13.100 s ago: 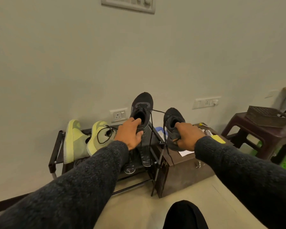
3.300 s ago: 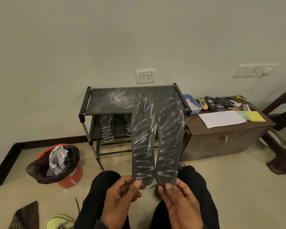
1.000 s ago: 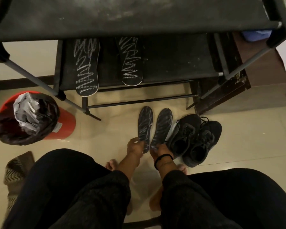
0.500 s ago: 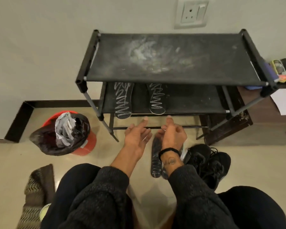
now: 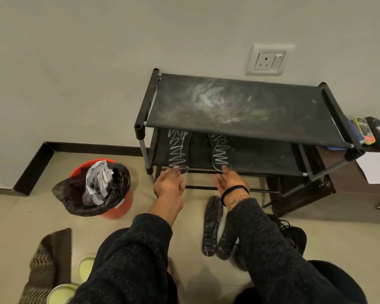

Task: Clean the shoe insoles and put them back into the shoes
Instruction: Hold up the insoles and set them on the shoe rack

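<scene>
With both hands extended, the left hand and right hand each touch the heel end of one shelf insole just ahead, grip unclear; these look thin, light, flexible: pinch at the heel.

left hand and right hand touch two chalked insoles on shelf

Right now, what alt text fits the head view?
Both hands reach the two chalk-scribbled insoles on the rack's lower shelf: left hand at the left insole, right hand at the right insole. Two more insoles lie on the floor.
</scene>
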A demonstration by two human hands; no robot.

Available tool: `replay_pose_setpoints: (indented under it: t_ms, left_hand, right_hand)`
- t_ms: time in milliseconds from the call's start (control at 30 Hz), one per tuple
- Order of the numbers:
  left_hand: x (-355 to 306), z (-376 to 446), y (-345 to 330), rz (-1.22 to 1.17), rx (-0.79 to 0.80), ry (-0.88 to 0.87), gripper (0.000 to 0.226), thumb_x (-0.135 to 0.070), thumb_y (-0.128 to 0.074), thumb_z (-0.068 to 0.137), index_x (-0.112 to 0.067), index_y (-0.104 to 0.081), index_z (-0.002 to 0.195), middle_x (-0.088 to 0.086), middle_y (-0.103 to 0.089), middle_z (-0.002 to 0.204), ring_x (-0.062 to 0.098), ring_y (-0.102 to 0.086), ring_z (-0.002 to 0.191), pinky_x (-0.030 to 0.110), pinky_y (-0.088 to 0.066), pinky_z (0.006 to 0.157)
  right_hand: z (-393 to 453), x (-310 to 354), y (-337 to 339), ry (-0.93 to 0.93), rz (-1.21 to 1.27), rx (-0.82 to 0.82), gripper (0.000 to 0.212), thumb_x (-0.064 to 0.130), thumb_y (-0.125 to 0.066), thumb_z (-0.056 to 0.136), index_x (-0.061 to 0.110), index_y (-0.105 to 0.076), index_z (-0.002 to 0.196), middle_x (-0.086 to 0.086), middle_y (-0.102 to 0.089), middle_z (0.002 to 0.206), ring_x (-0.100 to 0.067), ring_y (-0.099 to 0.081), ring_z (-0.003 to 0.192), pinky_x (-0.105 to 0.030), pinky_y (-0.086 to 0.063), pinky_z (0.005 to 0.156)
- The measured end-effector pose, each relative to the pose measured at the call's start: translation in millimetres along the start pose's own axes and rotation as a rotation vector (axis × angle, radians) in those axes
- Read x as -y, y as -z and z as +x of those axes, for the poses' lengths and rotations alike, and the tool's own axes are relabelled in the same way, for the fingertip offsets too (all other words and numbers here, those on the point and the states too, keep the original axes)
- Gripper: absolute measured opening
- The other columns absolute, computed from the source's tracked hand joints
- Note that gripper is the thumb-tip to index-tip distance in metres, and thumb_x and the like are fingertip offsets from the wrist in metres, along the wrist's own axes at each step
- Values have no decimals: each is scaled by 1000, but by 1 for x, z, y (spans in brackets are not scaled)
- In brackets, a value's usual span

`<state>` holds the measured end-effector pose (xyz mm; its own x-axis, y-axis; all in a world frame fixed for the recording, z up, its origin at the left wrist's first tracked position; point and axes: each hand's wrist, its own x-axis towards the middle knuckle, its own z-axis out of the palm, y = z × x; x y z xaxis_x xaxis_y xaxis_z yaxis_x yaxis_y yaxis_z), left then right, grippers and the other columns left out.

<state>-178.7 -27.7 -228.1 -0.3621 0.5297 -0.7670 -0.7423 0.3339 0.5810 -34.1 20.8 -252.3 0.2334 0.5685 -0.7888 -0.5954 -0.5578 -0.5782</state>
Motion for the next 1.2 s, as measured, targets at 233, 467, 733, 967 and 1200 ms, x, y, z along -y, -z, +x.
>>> replay_pose_setpoints:
  t_ms: [233,467,733,967,1200]
  left_hand:
    - [3,3,-5,65,-73,38,6,-17,-66,97,-20,-61,94,4,-67,92,14,-64,83,28,-56,79]
    - [3,-21,-11,150,19,-15,21,-17,-71,93,-12,-69,113,3,-76,98,13,-68,84,33,-59,87]
    - [12,-151,16,251,239,90,17,-20,-69,92,-12,-71,108,9,-76,103,22,-69,90,41,-58,87]
    - [45,-254,99,411,405,79,25,-11,-72,91,-12,-65,115,13,-78,94,22,-63,68,33,-52,64]
    - [74,-311,148,524,458,-223,25,-6,-72,88,-10,-62,111,15,-77,87,27,-60,60,33,-47,60]
  right_hand:
    - [13,3,1,-48,29,19,21,6,-71,91,4,-65,111,-12,-73,92,-17,-73,82,-32,-63,73]
    - [-19,12,28,-34,44,75,21,2,-67,92,1,-65,113,-13,-72,96,-18,-72,87,-31,-61,73]
    - [-130,11,112,-80,76,202,29,3,-66,92,0,-64,121,-18,-71,109,-24,-71,98,-32,-62,70]
    - [-241,-3,190,-35,149,77,20,-9,-63,88,-1,-61,106,-20,-66,91,-28,-65,84,-36,-61,59]
    - [-299,-21,242,116,147,139,33,-11,-70,73,-3,-64,105,-14,-73,69,-24,-72,58,-30,-59,48]
